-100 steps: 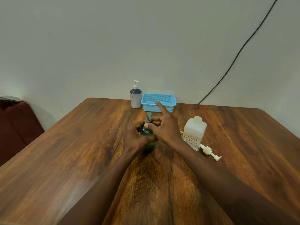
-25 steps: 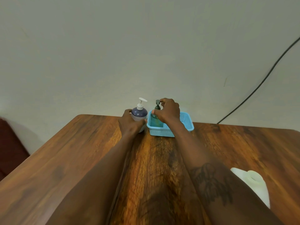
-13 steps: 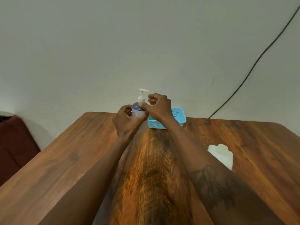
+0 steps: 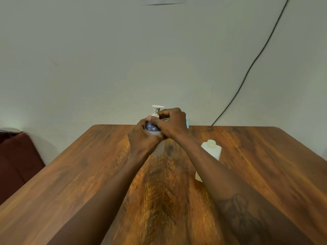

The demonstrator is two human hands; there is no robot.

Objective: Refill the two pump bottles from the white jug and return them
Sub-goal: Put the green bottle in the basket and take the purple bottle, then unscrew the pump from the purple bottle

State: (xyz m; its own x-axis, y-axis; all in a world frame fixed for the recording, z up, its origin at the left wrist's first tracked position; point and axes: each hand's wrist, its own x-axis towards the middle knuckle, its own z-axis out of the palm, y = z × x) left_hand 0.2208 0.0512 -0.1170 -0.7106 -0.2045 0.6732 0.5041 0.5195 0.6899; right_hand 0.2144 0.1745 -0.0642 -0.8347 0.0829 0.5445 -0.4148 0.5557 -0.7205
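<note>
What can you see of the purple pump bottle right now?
The pump bottle has a glossy purple shoulder, a pale lower body and a white pump on top. It looks like plastic and stands roughly upright. The left hand wraps its body; the right hand grips at the collar. Its base is hidden.

Wooden table [image 4: 88,174] bearing white jug [image 4: 211,150]

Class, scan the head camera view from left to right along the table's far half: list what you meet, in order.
dark red seat → left hand → pump bottle → right hand → white jug → black cable
</note>
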